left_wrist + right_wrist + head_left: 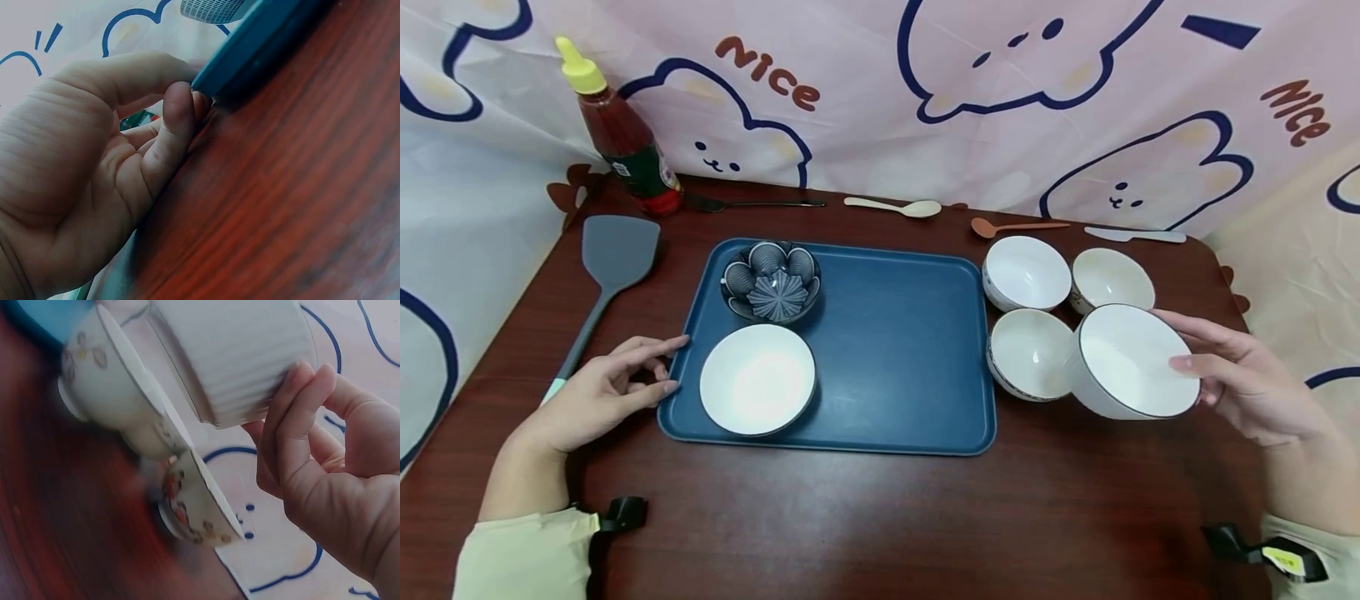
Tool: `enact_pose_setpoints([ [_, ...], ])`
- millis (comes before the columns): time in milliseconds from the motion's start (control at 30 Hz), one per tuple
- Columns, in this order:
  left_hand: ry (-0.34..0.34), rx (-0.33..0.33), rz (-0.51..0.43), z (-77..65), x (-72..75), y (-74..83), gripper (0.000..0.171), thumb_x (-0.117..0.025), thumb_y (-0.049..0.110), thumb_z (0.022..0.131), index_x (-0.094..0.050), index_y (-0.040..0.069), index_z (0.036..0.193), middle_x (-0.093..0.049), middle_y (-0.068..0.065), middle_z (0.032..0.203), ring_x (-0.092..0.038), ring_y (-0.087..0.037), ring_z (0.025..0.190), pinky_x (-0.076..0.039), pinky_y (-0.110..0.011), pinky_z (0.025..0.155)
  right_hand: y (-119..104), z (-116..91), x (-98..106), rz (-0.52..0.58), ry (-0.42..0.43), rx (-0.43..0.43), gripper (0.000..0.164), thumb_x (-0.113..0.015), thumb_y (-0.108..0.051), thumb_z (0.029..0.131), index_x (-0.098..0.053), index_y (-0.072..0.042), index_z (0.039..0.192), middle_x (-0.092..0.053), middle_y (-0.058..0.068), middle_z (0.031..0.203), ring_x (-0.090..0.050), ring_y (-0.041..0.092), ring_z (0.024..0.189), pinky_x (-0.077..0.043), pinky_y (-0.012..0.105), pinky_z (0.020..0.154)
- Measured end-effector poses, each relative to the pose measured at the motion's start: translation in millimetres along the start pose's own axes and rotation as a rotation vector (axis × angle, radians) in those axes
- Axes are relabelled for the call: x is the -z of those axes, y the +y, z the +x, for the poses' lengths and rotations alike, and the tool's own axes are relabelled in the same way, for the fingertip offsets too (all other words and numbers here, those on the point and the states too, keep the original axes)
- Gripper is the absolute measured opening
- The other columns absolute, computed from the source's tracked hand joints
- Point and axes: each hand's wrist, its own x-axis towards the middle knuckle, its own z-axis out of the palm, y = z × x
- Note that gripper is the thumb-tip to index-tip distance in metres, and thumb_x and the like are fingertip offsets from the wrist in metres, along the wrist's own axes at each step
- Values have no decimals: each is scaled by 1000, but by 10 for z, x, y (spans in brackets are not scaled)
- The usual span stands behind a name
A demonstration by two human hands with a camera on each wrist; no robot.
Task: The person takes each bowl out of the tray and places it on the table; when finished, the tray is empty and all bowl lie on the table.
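My right hand [1247, 375] grips a white bowl [1138, 362] with a thin dark rim, thumb over its right side and fingers behind. The bowl is tilted and held up, its ribbed outer wall [244, 356] showing in the right wrist view. On the left, my left hand [606, 387] pinches the left edge of a blue tray [895, 358] with finger and thumb. In the left wrist view the fingertips lie right at the tray's edge [219, 69]. On the tray's left half sit a dark petal-patterned bowl [777, 287] and, nearer me, a white bowl [758, 379].
Right of the tray stand three patterned bowls [1026, 271], close together beside the held bowl. A grey spatula [619, 254] and a red sauce bottle [632, 150] are at the left. Along the back lie a cream spoon [917, 208], a brown spoon [988, 227] and a pale knife [1135, 236].
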Motion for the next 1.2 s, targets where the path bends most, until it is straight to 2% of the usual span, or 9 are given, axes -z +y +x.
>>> enact_pose_setpoints([
  [100,-8,-8,-6,3,1,-1,53,-69,2,92,-55,9,142,-51,3,99,-50,-6,80,-40,-23,60,47,-34,94,14,35,-4,57,-37,17,98,-45,-8,149,-65,-1,120,-62,8,63,-51,17,55],
  [200,-11,-14,-2,6,6,3,53,-68,1,92,-55,9,142,-51,3,99,-50,-6,81,-40,-23,60,96,-73,193,30,72,-1,56,-37,16,99,-47,-9,148,-64,-1,115,-56,8,60,-49,16,54],
  [467,7,-20,13,6,5,17,53,-69,1,91,-57,12,141,-52,4,98,-49,-6,79,-39,-25,58,209,-130,427,55,81,14,59,-34,19,98,-48,-9,148,-64,1,109,-47,14,57,-47,19,53],
  [633,-3,-48,15,0,9,-7,54,-69,0,90,-56,9,141,-52,3,99,-49,-6,79,-38,-25,58,290,-127,528,50,63,5,59,-34,19,98,-47,-8,149,-65,0,112,-51,11,58,-48,19,54],
  [967,-7,-32,27,15,2,-37,54,-70,1,91,-56,11,142,-52,3,99,-49,-6,79,-38,-26,57,464,-105,605,43,82,-36,57,-37,16,99,-49,-12,148,-67,-2,115,-59,8,65,-48,19,56],
  [1200,-4,-29,26,12,2,-22,54,-69,2,91,-56,11,142,-52,3,99,-49,-7,79,-38,-26,57,514,-19,615,43,37,-68,56,-38,14,100,-51,-14,147,-69,-5,119,-65,6,69,-52,18,58],
])
